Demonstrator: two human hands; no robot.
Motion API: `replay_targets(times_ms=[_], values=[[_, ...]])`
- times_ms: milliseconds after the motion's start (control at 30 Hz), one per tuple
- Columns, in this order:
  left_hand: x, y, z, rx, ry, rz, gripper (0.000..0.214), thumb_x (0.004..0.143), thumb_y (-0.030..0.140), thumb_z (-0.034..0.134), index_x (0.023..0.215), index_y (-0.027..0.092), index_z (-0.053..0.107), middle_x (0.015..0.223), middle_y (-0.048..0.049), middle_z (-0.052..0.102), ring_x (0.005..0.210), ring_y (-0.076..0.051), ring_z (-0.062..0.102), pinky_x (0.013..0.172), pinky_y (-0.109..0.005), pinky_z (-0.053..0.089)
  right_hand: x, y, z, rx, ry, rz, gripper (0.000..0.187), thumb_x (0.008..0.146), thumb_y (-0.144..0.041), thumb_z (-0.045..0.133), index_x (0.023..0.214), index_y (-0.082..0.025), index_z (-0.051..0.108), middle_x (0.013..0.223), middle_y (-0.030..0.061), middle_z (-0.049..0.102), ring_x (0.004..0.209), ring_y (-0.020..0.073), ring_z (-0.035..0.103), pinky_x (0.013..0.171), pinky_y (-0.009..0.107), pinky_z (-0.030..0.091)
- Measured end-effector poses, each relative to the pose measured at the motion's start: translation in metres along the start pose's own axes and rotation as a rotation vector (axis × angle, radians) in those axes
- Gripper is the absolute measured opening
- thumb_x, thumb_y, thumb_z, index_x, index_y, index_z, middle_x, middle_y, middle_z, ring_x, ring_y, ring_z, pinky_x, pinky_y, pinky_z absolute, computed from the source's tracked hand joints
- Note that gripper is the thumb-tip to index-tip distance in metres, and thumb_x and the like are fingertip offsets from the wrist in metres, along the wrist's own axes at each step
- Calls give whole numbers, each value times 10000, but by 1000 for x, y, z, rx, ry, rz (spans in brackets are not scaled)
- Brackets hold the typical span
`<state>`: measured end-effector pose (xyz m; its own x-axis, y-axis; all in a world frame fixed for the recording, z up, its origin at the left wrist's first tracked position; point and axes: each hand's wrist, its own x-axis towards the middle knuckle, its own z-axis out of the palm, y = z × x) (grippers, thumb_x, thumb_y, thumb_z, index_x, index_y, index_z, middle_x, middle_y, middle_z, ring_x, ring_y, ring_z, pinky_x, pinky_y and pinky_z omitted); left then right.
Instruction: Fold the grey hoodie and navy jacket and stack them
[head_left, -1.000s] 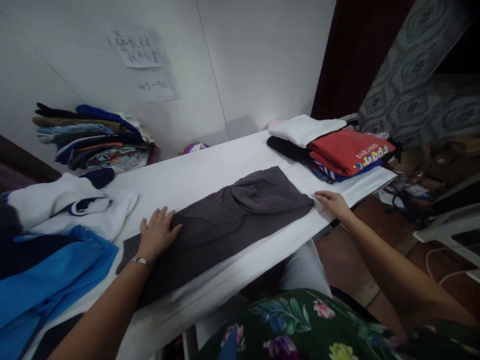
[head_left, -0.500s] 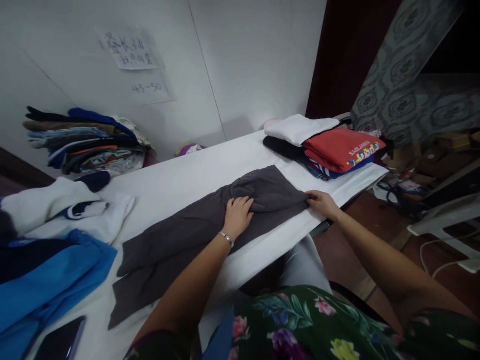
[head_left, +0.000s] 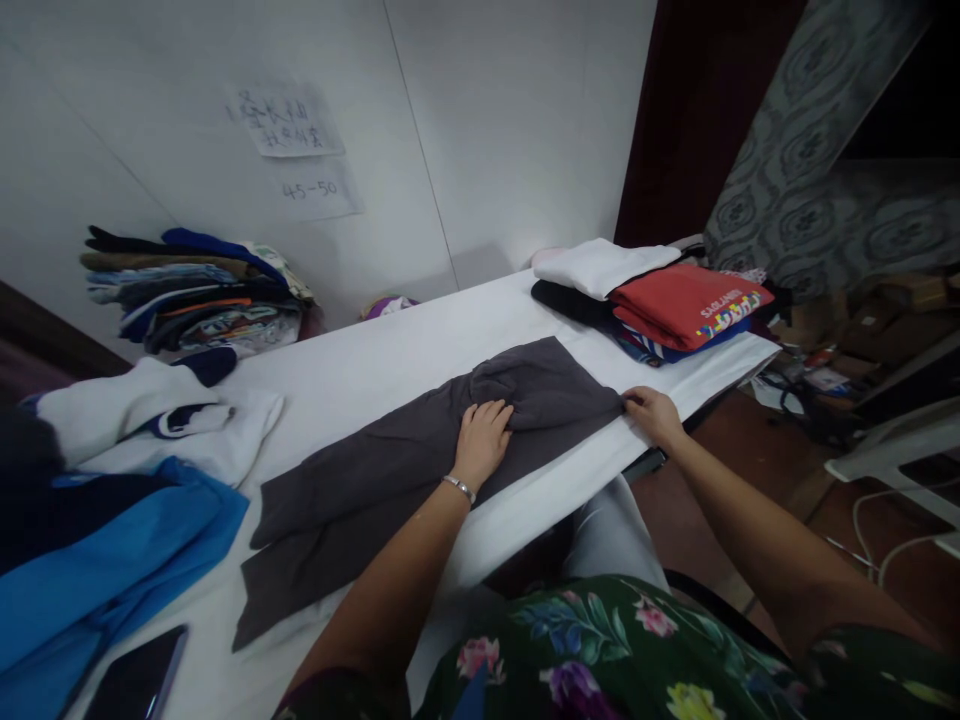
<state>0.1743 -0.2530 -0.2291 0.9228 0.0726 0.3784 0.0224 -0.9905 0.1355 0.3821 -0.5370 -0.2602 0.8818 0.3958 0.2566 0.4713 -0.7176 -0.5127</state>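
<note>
A dark grey garment that looks like a pair of trousers (head_left: pixel 390 455) lies lengthwise across the white-covered table. Its two leg ends point left, one slightly offset from the other. My left hand (head_left: pixel 482 440) rests palm down on the middle of the cloth, its fingers stretched out, with a bracelet on the wrist. At the right end, my right hand (head_left: pixel 652 413) pinches the near corner between thumb and fingers. Some soft wrinkles show in the fabric just beyond my left fingertips.
Folded clothes, a red one (head_left: pixel 690 305) and a white one (head_left: pixel 604 267) on top, are piled at the right. Another clothes stack (head_left: pixel 202 290) stands back left. Loose white (head_left: pixel 232 440) and blue garments (head_left: pixel 150 570) and a phone (head_left: pixel 139 675) lie left. A white stool (head_left: pixel 892 445) is at right.
The cloth near my left fingertips lies flatter, its bulge smaller. My right hand still pinches the corner. The whole view has shifted slightly.
</note>
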Motion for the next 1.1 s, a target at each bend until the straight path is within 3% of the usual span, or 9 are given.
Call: replay_targets(times_ms=[233, 300, 467, 600, 700, 800, 867, 933, 1100], values=[[-6, 1, 0, -19, 57, -33, 451, 827, 170, 585, 1274, 206, 538, 1356, -93, 537, 1258, -243, 451, 1086, -445, 315, -1, -1, -3, -162, -81, -210, 328, 782, -240, 474, 1036, -192, 675, 995, 75, 681, 923, 212, 604, 802, 297, 452], [-7, 1, 1, -18, 88, -57, 457, 820, 177, 596, 1273, 196, 534, 1368, -102, 522, 1274, -256, 431, 1082, -450, 313, -2, 1, -4, -202, -106, -251, 305, 811, -268, 461, 1009, -196, 681, 956, 73, 677, 904, 209, 601, 790, 294, 450], [-8, -1, 3, -43, 95, -95, 351, 824, 181, 603, 1174, 204, 588, 1213, -82, 625, 1145, -238, 518, 1027, -438, 351, -6, 3, -3, -309, -37, -143, 310, 855, -254, 392, 925, -204, 691, 970, 75, 687, 918, 214, 606, 747, 296, 448], [-8, -1, 2, -61, 100, -95, 358, 817, 176, 612, 1173, 204, 582, 1211, -80, 620, 1145, -231, 510, 1024, -432, 349, -1, 2, -5, -301, -78, -115, 289, 786, -218, 433, 885, -201, 704, 925, 78, 704, 864, 227, 632, 738, 322, 477], [-9, 0, 1, -71, 107, -88, 372, 817, 164, 602, 1186, 196, 574, 1226, -86, 610, 1161, -236, 501, 1041, -440, 334, 7, -15, -7, -142, 4, -215, 362, 719, -163, 451, 979, -203, 700, 996, 80, 704, 922, 242, 639, 819, 369, 499], [-9, 1, 1, -86, 101, -100, 380, 813, 156, 600, 1189, 204, 574, 1235, -90, 605, 1175, -241, 498, 1048, -453, 329, 13, -52, 0, 51, 99, -436, 403, 778, -192, 459, 1132, -231, 648, 1158, 68, 660, 1090, 248, 589, 958, 432, 458], [-10, 1, 1, -95, 96, -107, 389, 813, 155, 601, 1197, 211, 570, 1247, -90, 601, 1188, -239, 492, 1057, -459, 323, 16, -78, 13, 101, 61, -537, 389, 846, -289, 477, 1209, -232, 606, 1285, 76, 595, 1205, 249, 524, 1017, 450, 421], [-12, 0, 1, -98, 95, -103, 396, 815, 149, 598, 1205, 207, 565, 1258, -88, 597, 1199, -234, 487, 1070, -456, 316, 16, -95, 29, 40, -28, -542, 417, 874, -393, 490, 1240, -222, 589, 1357, 98, 542, 1276, 268, 464, 1049, 480, 383], [-13, -2, 1, -106, 99, -98, 403, 819, 116, 572, 1214, 191, 565, 1273, -82, 596, 1206, -223, 486, 1086, -439, 314, 15, -95, 58, -178, -194, -448, 445, 911, -476, 436, 1225, -216, 612, 1404, 117, 499, 1330, 300, 403, 1085, 548, 287]])
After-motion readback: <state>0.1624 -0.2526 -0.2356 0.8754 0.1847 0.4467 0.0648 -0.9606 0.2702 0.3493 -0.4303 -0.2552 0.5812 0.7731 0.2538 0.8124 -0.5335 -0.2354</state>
